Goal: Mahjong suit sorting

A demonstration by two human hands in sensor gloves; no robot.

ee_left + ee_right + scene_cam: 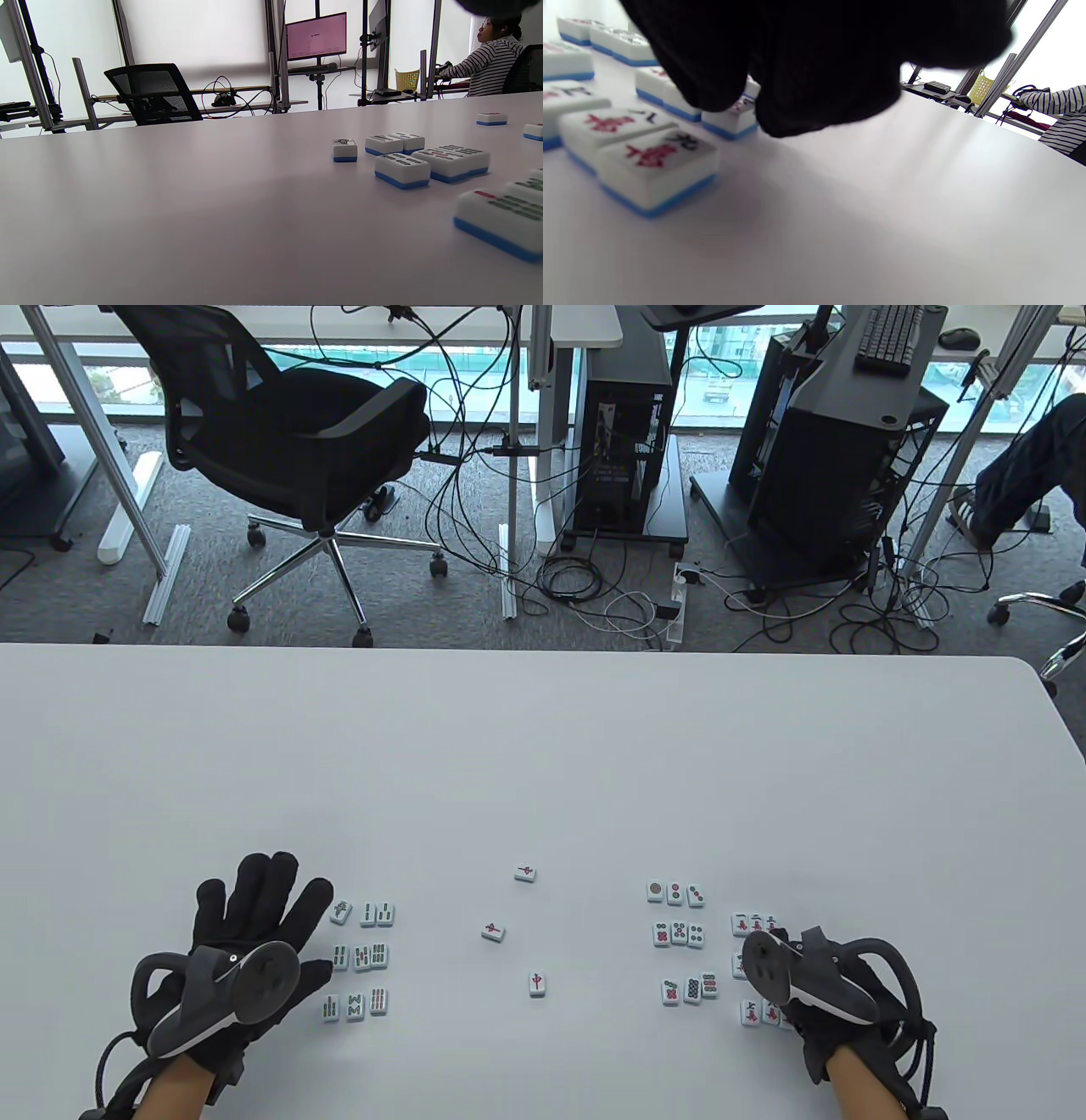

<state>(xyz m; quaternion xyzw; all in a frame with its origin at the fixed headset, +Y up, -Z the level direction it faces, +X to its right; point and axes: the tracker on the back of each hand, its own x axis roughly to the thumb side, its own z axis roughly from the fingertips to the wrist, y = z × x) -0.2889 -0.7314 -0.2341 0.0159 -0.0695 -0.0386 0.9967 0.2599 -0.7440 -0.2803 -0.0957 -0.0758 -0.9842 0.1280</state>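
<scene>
While our right hand (793,976) covers part of the character tiles (638,146), we read red 萬 on them, with 九 on the nearest; its finger pose we cannot tell. Left hand (246,937) lies spread flat beside the bamboo tiles (361,957). Dot tiles (679,935) sit left of the character group. Three red-marked tiles (493,931) lie loose mid-table (543,763). An office chair (297,432) stands beyond.

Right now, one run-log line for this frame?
task: mahjong sort | left hand: open, flat beside bamboo tiles | right hand: over character tiles, grip unclear | dot tiles: grouped | three red-marked tiles: loose mid-table
</scene>
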